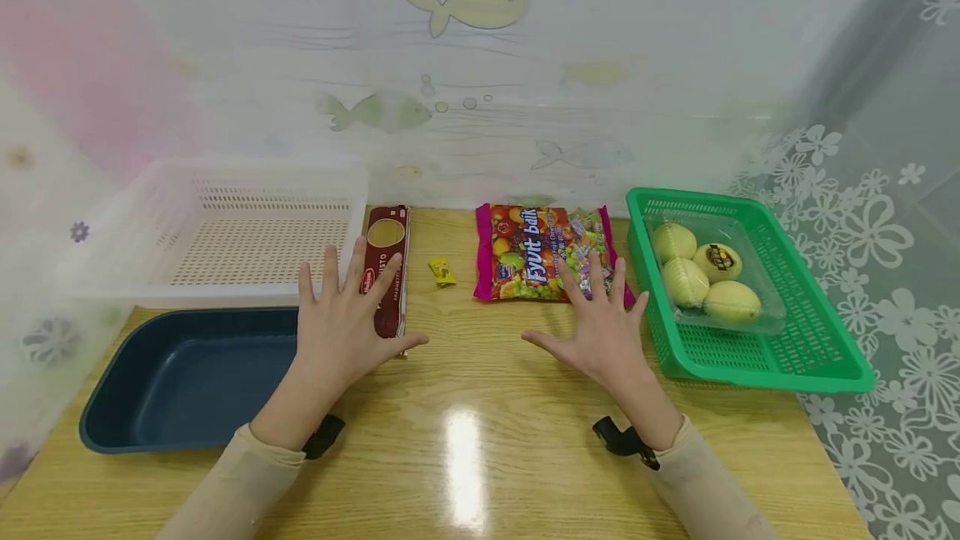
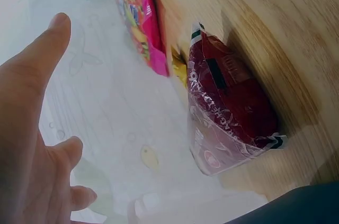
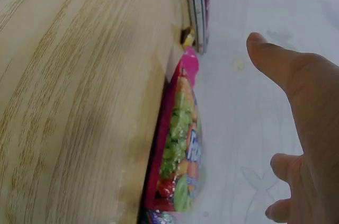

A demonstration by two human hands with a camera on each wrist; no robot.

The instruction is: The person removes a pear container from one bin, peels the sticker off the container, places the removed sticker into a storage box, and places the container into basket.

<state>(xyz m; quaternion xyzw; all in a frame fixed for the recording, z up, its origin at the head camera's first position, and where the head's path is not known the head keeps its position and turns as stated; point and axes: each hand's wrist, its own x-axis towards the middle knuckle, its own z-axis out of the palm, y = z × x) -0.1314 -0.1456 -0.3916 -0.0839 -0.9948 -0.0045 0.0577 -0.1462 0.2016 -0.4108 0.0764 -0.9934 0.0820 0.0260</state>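
My left hand [image 1: 341,332] hovers with fingers spread, overlapping a dark red spaghetti packet [image 1: 390,315] in the head view. In the left wrist view the packet [image 2: 228,97] lies on the wood beyond the hand's thumb. With fingers fanned out too, my right hand [image 1: 606,336] is nearest a bright candy bag [image 1: 517,252] with pink ends. That bag [image 3: 180,150] rests on the table below the hand in the right wrist view. Between packet and bag lies a small yellow wrapped piece [image 1: 442,272]. Neither hand holds anything.
A white perforated basket [image 1: 153,290] stands at the back left, with a dark blue tub [image 1: 112,382] in front of it. On the right, a green basket [image 1: 832,357] contains a clear pack of pale yellow round fruit [image 1: 733,302]. A patterned sheet [image 1: 480,132] hangs behind the table.
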